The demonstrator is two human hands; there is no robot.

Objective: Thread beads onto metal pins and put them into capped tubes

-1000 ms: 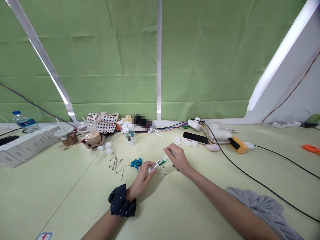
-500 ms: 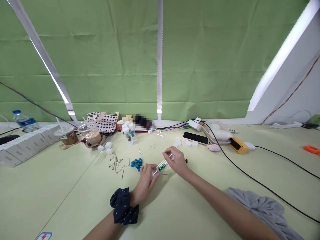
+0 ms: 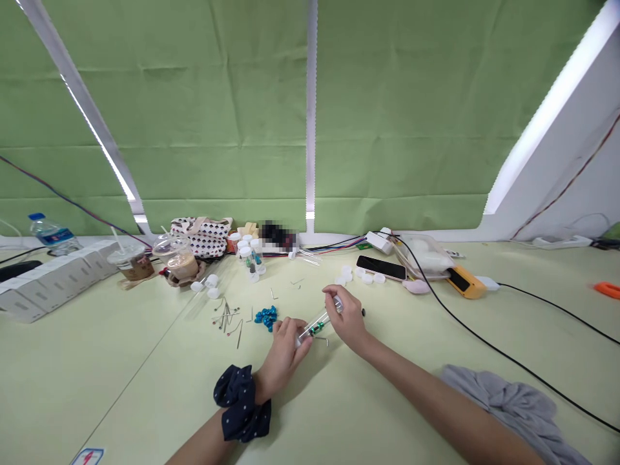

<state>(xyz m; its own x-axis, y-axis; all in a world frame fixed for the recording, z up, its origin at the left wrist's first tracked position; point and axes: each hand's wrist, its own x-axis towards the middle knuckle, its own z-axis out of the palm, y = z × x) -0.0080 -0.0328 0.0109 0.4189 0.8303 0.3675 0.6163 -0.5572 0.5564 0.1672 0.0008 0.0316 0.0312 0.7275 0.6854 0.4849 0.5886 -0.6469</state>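
Between my two hands is a clear plastic tube (image 3: pixel 320 318), tilted up to the right, with a green metal part (image 3: pixel 317 328) inside. My left hand (image 3: pixel 287 345) is closed around its lower left end. The fingers of my right hand (image 3: pixel 345 316) are closed about the upper right end, which they partly cover. A small hex key (image 3: pixel 325 340) lies on the table just beneath the tube. Left of my left hand sits a pile of blue metal parts (image 3: pixel 266 318). Farther left are several thin metal rods (image 3: pixel 225 316), some with small red tips.
White caps (image 3: pixel 367 278) lie near a phone (image 3: pixel 382 267). Capped clear tubes (image 3: pixel 249 261) stand at the back. Two drink cups (image 3: pixel 181 265) and white boxes (image 3: pixel 58 284) are on the left. A black cable (image 3: pixel 465 329) crosses the right side beside a yellow device (image 3: pixel 465 282).
My right hand has turned slightly, and more of the tube shows between my hands. Both hands still hold it in nearly the same place.
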